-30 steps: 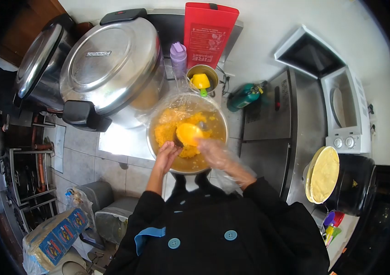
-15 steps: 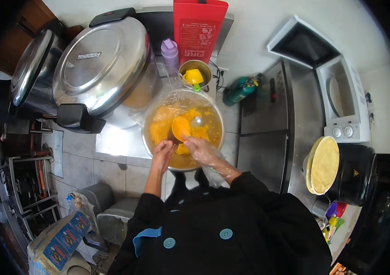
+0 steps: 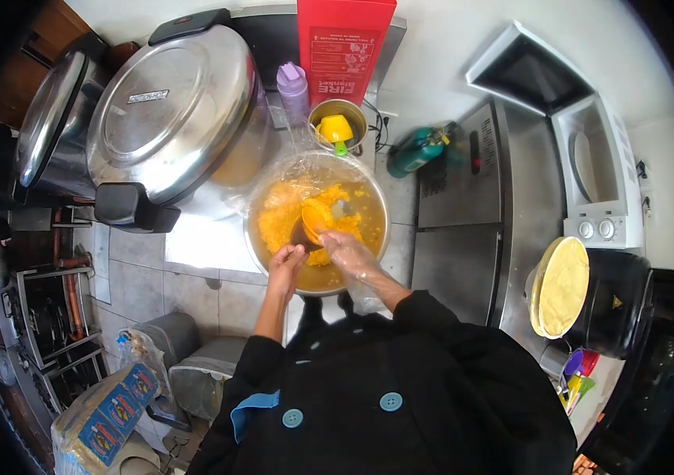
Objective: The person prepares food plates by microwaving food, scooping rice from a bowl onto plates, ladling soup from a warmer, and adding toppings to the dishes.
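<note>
A wide, round metal bowl (image 3: 378, 237) with a smooth, shiny wall is seen in front of the body, and yellow-orange rice (image 3: 277, 226) is heaped inside it in soft, grainy clumps. Loose grains are scattered over the bare metal. Thin, clear, crinkled plastic film (image 3: 296, 169) is draped over the far left part of the rim.

A rounded, hollow orange-yellow scoop (image 3: 315, 219) is held over the rice by the right hand (image 3: 341, 248), which is covered by a loose, transparent plastic glove. The grip is closed around the near end of the scoop, with the fingers bunched together. By the bare left hand (image 3: 287, 264), a small dark brown item (image 3: 300, 236) is pinched between thumb and fingertips, close beside the scoop; its full shape is hidden. Whether the scoop and the item touch cannot be told. Both hands are kept above the near half of the bowl.

Beyond the far rim, a yellow plastic cup (image 3: 334, 127) with a green handle is contained in a small round metal pot (image 3: 361, 120). Next to it, a ribbed lavender bottle (image 3: 293, 93) and a flat red fire blanket pack (image 3: 345, 55) are seen upright. To the left, a large cooker (image 3: 174, 103) is topped by a domed, polished lid.
</note>
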Tool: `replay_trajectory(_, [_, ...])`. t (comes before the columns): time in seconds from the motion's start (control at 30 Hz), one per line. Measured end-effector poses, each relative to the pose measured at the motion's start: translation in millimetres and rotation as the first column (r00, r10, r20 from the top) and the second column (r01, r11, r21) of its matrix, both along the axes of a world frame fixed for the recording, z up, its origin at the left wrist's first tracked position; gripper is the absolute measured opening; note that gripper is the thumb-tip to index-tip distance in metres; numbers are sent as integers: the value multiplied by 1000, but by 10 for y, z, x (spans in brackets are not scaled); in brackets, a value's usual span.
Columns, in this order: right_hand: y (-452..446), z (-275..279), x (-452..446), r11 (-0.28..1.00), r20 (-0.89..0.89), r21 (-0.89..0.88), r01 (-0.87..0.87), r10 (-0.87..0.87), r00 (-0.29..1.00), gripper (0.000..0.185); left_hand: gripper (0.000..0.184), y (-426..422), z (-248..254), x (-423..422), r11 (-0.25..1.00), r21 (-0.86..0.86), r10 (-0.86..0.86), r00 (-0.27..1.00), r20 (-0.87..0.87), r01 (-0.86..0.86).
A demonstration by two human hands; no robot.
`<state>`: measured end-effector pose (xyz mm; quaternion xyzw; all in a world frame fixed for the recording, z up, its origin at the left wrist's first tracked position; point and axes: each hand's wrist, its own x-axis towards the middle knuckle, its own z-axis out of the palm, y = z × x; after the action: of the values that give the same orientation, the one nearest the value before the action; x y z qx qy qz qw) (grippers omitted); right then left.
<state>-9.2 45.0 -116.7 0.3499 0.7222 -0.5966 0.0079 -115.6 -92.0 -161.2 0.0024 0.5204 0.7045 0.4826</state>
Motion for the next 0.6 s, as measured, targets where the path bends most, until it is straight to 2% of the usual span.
replay_trajectory(0.03, [25, -66, 11, 1000, 0, -3, 0, 0, 1000, 40, 14, -1, 1, 28, 1000, -3, 0, 1000, 0, 0])
replay_trajectory(0.1, [75, -93, 8, 983, -24, -182, 31, -36, 999, 39, 14, -9, -36, 49, 1000, -19, 19, 999, 43, -18])
replay_trajectory(0.13, [69, -104, 16, 983, -26, -182, 30, -36, 999, 39, 14, 7, -60, 27, 1000, -18, 19, 999, 41, -18])
replay_trajectory(0.2, [-22, 136, 43, 997, 22, -72, -33, 35, 999, 40, 14, 10, -88, 13, 999, -3, 53, 996, 66, -53])
replay_trajectory(0.23, [-65, 54, 92, 997, 25, -73, -32, 34, 999, 40, 14, -16, -93, 15, 999, -5, 53, 996, 69, -53])
replay_trajectory(0.3, [-103, -204, 137, 999, -131, -34, -23, 19, 991, 40, 13, -51, -67, -32, 999, 38, -15, 997, 76, 13])
replay_trajectory(0.33, [-90, -308, 185, 999, -129, -38, -20, 15, 992, 40, 13, -74, -127, -30, 1000, 11, -27, 998, 58, 27])
replay_trajectory(0.37, [-7, -372, 227, 996, -153, 66, -66, 75, 985, 37, 13, -64, -76, -6, 1000, 12, -29, 998, 56, 28])
replay_trajectory(0.4, [83, -360, 236, 979, -172, 172, -106, 136, 976, 34, 14, -50, 29, 21, 998, -64, -12, 999, 35, 14])
replay_trajectory(0.43, [193, -340, 249, 979, -177, 177, -101, 133, 975, 34, 16, -11, 124, 11, 991, -136, 3, 1000, 10, -2])
replay_trajectory(0.47, [303, -197, 257, 916, 79, 349, -197, 181, 980, 32, 16, 26, 177, -38, 991, -131, 0, 1000, 9, 1])
replay_trajectory(0.5, [383, -70, 233, 817, 336, 475, -328, 176, 925, 31, 19, 53, 210, -109, 965, -246, -120, 988, -100, 92])
replay_trajectory(0.53, [457, 22, 148, 815, 337, 474, -332, 181, 924, 31, 23, 85, 227, -158, 916, -367, -243, 951, -191, 160])
replay_trajectory(0.57, [502, 97, 53, 782, 439, 528, -332, 84, 895, 32, 23, 125, 191, -162, 915, -372, -240, 952, -188, 157])
replay_trajectory(0.6, [503, 127, 10, 745, 525, 577, -334, -25, 851, 36, 26, 196, 123, -155, 863, -478, -317, 913, -258, 165])
